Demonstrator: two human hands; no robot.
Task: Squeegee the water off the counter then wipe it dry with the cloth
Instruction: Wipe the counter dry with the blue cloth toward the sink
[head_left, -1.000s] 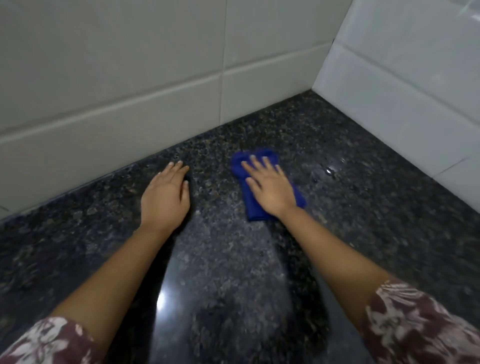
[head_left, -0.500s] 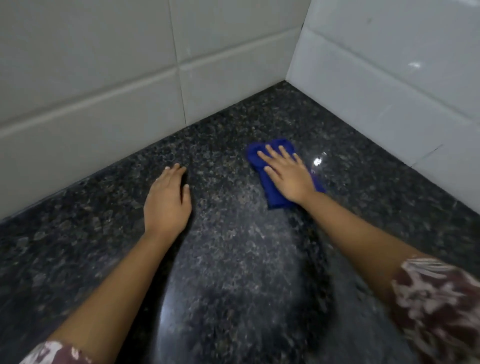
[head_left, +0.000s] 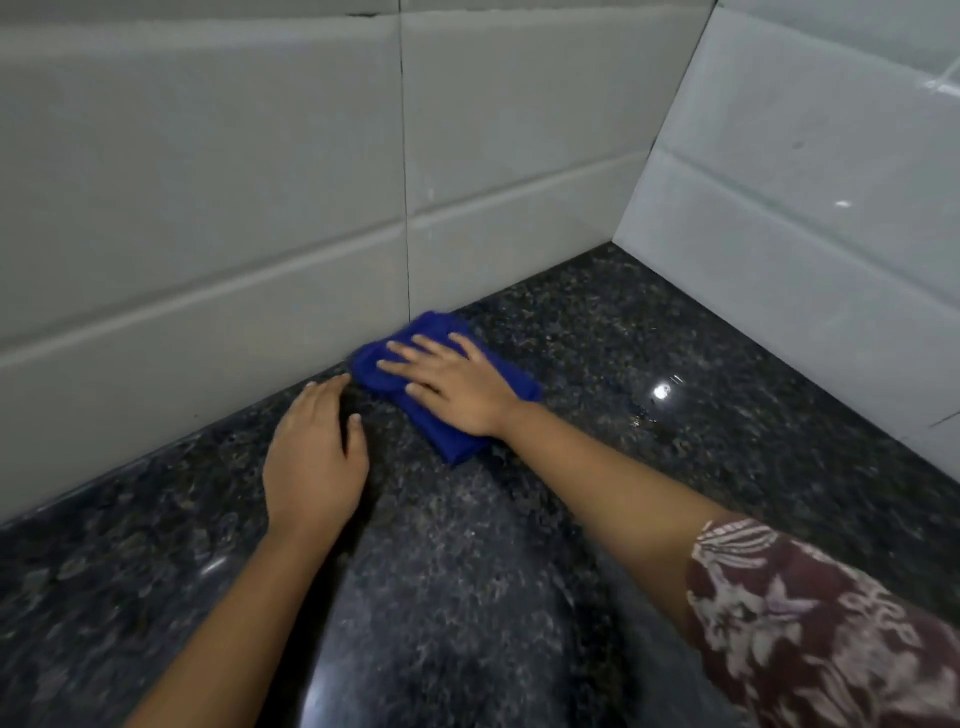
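**A:** Where does the folded deep-blue cloth lie?

**B:** It lies on the dark speckled granite counter, at the foot of the pale grey tiled back wall, just right of a vertical grout line. Its far end reaches the wall's base; whether it touches cannot be told.

**A:** And the right hand?

**B:** It lies flat on top of the cloth, palm down. The fingers are straight and slightly spread, pointing left toward the back wall. It presses the cloth rather than grasping it. The forearm comes in from the lower right, out of a maroon sleeve printed with pale flowers.

**A:** The left hand?

**B:** It rests palm down on the bare stone, with the fingers straight and close together and the thumb out to the right. It holds nothing. Its fingertips sit just beside the cloth's left edge, near the wall.

**A:** Anything else on the stone?

**B:** A small bright glint with a few wet-looking specks shows to the right of the cloth, toward the white tiled side wall.
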